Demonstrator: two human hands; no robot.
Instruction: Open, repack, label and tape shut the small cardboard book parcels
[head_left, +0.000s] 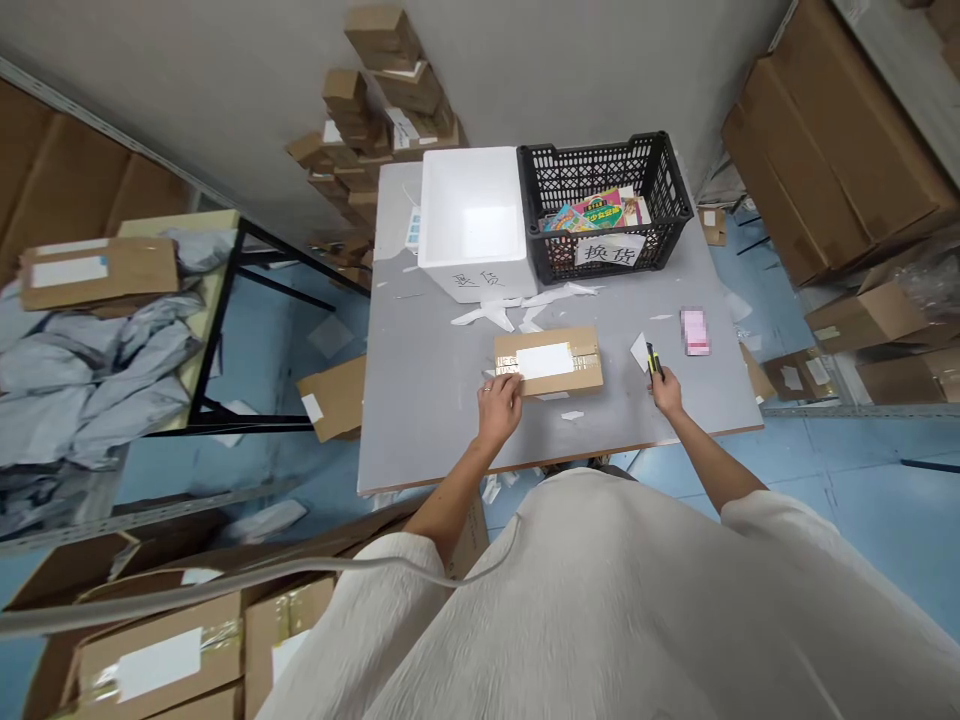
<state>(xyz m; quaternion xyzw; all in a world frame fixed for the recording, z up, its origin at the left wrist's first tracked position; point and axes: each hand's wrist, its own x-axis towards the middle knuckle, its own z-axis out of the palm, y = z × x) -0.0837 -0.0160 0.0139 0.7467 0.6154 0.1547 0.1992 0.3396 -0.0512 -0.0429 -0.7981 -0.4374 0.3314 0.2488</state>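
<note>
A taped cardboard box (547, 388) with a white label (545, 361) lies flat on the grey table (427, 420). My left hand (500, 405) rests at its near left corner, fingers on the cardboard edge. To the right of the box, my right hand (665, 391) is wrapped around a black and yellow utility knife (654, 361), its front end pointing away from me. A white paper scrap (640, 352) lies just left of the knife. Whether the blade is out is too small to tell.
Behind the box stand a white foam box (474, 215) and a black crate (607, 250) holding colourful booklets (600, 212). A pink-screened phone (694, 332) lies at the right. Torn paper strips (491, 313) are scattered about. A cable (300, 567) crosses the lower left.
</note>
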